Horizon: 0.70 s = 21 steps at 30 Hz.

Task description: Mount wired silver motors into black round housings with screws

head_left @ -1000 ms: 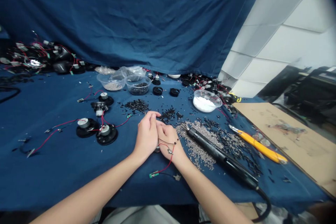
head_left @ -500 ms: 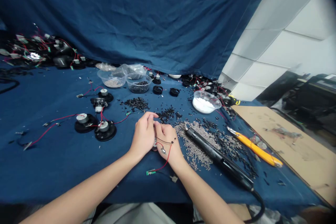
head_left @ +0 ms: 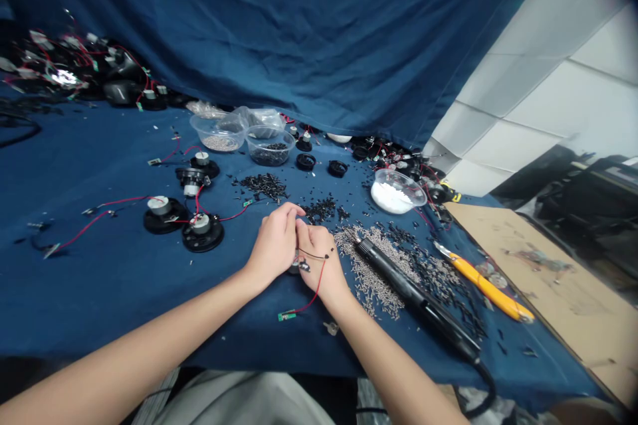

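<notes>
Bare cloth [head_left: 100, 292] left; screw heap [head_left: 369, 272], screwdriver [head_left: 413, 295] right.

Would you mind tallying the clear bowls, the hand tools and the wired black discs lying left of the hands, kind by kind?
Clear bowls: 3, one with grey bits, one with black bits, one with white bits
Hand tools: 2, black driver, yellow cutter
Wired black discs: 4
Total: 9
</notes>
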### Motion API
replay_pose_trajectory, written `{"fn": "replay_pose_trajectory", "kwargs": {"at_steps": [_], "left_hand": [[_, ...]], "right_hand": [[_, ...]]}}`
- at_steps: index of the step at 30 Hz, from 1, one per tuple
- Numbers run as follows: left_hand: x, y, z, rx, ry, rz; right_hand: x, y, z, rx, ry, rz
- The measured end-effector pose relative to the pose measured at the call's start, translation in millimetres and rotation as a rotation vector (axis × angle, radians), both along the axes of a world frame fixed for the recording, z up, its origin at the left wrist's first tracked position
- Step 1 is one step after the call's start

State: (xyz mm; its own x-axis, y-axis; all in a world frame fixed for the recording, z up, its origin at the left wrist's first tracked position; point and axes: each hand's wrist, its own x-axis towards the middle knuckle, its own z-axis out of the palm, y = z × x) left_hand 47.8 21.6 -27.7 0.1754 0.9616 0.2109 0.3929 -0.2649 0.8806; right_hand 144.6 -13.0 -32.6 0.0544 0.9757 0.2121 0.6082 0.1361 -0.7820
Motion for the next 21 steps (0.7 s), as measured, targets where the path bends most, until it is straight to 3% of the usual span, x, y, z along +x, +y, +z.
{"fn": "replay_pose_trajectory", "kwargs": {"at_steps": [21], "left_hand": [[2.8, -7.7, 2.8, 0.09, 0.133, 0.014]], "right_hand": [[3.2, -7.6, -14.9, 0.019, 0.167, 0.038]]}}
